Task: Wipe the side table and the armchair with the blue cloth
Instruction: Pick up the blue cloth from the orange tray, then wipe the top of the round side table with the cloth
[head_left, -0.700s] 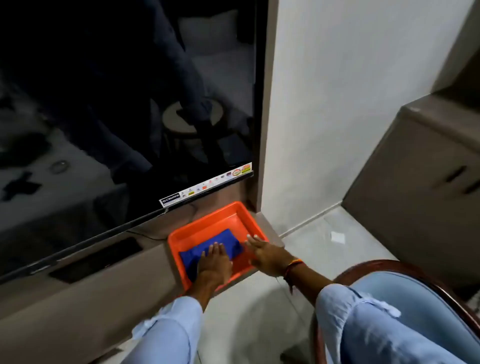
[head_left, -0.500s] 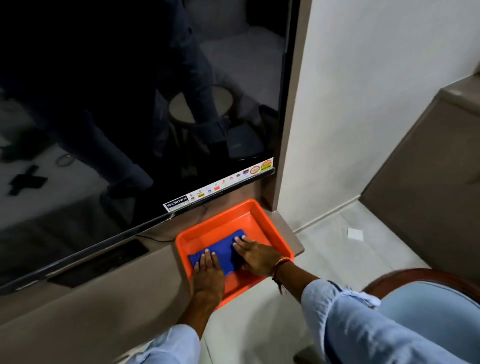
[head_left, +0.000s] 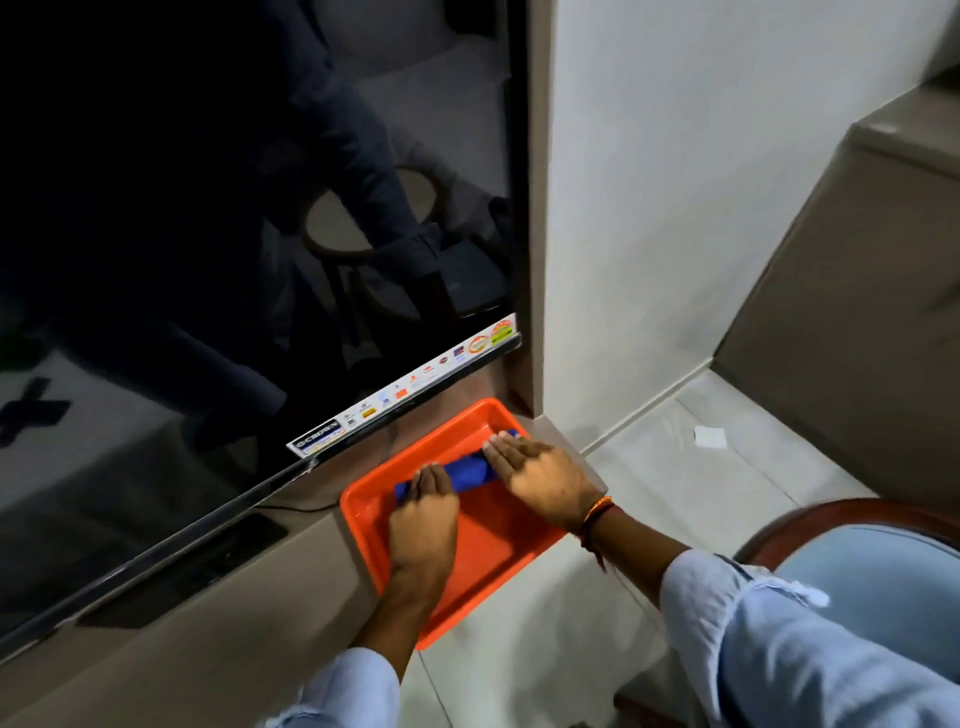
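Note:
The blue cloth (head_left: 470, 473) lies bunched into a narrow strip at the far end of an orange tray (head_left: 498, 545). My left hand (head_left: 423, 519) rests on its left end with the fingers curled over it. My right hand (head_left: 540, 475) covers the right end, and a red thread band sits on that wrist. The armchair (head_left: 878, 561), light blue with a dark wooden rim, shows at the bottom right, behind my right sleeve. The side table is not in direct view.
The tray sits on a beige ledge (head_left: 208, 649) below a large dark TV screen (head_left: 234, 234), partly overhanging the edge. A white wall is just right of it. A beige cabinet (head_left: 857, 312) stands at the right. A white paper scrap (head_left: 709, 436) lies on the tiled floor.
Both hands slid toward the far end of the tray. The cloth went from lying flat to a bunched strip under them. The camera moved closer and lower.

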